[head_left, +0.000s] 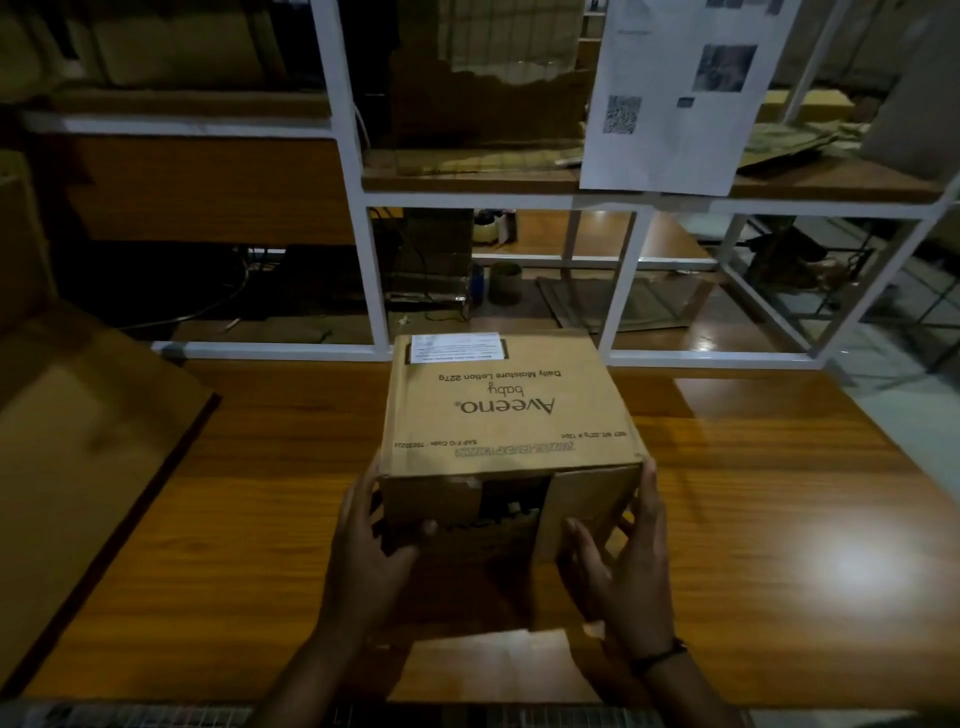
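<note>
Aveeno carton (511, 405) dead ahead on desk (249, 519), loose-flap end toward person; left hand (374, 540) and right hand (623, 561) grip its near corners, equally close.

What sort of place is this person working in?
Probably a warehouse packing or stockroom bench. The left hand and right hand hold a printed lotion carton on a wooden table; white metal racks behind carry flattened cardboard, and a sheet with a QR code hangs there.

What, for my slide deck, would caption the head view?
Left hand and right hand hold a box at a table, its near flaps ajar.
</note>
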